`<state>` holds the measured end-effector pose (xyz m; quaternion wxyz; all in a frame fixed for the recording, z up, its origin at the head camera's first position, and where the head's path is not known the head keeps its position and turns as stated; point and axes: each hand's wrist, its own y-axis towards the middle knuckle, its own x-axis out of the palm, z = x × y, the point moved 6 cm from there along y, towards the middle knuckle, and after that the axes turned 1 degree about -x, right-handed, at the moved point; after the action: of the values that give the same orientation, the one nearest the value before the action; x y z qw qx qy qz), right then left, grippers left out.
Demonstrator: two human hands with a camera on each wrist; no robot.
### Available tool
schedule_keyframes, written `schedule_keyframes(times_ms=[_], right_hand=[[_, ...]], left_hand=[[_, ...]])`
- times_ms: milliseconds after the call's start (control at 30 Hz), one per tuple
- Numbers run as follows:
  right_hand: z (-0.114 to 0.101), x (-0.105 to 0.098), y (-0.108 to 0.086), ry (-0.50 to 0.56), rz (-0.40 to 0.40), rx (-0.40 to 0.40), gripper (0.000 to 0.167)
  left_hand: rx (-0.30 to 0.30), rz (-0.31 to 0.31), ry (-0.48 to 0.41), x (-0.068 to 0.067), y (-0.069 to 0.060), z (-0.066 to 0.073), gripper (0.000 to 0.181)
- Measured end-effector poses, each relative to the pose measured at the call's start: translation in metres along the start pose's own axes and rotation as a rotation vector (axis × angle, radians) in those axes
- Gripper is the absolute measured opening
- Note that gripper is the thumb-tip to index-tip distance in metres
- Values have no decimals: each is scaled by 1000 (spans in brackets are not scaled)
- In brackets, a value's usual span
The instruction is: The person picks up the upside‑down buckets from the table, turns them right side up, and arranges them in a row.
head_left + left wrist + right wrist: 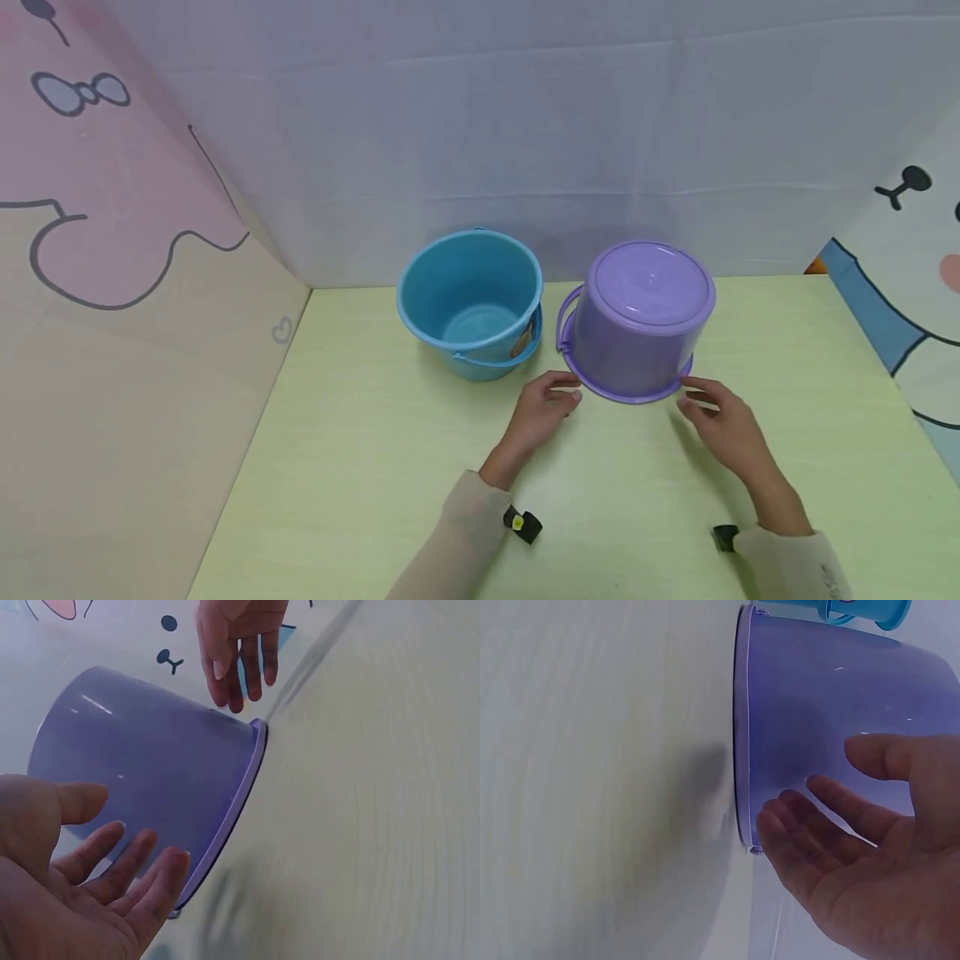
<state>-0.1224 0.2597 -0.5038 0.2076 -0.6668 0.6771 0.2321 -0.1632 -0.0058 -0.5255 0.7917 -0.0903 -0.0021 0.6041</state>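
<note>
Upside down on the table, a purple bucket (637,333) has its base facing up and its rim on the tabletop. Its handle lies against the left side. My left hand (542,410) is by the bucket's near left rim, fingers loosely bent, holding nothing. On the near right side is my right hand (723,421), its relaxed fingers close to the rim. Whether fingertips touch the purple plastic I cannot tell. Both wrist views show spread, empty fingers beside the purple wall. Left of it a light blue bucket (423,321) stands upright, its mouth up and its handle hanging down.
The pale yellow-green table (337,467) meets a white cloth backdrop (360,150) behind the buckets. A pink and cream printed panel (150,375) borders the left side, and another panel with a cartoon face (915,250) borders the right.
</note>
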Motion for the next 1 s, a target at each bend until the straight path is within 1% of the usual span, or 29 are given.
schedule_keyframes(times_ms=[167,300,400,500,600,733,867,1000], right_hand=[[-1,5,0,-46,-82,17,46],[-2,11,2,-80,-145,22,50],[-4,14,3,-108,-178,11,53],[-6,18,4,-156,-203,0,56],[-7,22,4,-210,-220,-30,59],[-9,26,3,-273,-223,-78,61],[-9,28,2,-323,-223,-101,61],[-9,28,1,-382,-219,-117,62]], left_hand=[[17,-75,182,8,-1,1,38],[25,-117,305,13,-2,1,46],[56,-145,398,18,-3,3,49],[104,-163,512,23,-2,6,51],[155,-154,638,27,-1,8,51],[199,-127,800,32,-2,9,52],[231,-99,962,37,-1,7,53],[246,-74,1077,40,-1,4,53]])
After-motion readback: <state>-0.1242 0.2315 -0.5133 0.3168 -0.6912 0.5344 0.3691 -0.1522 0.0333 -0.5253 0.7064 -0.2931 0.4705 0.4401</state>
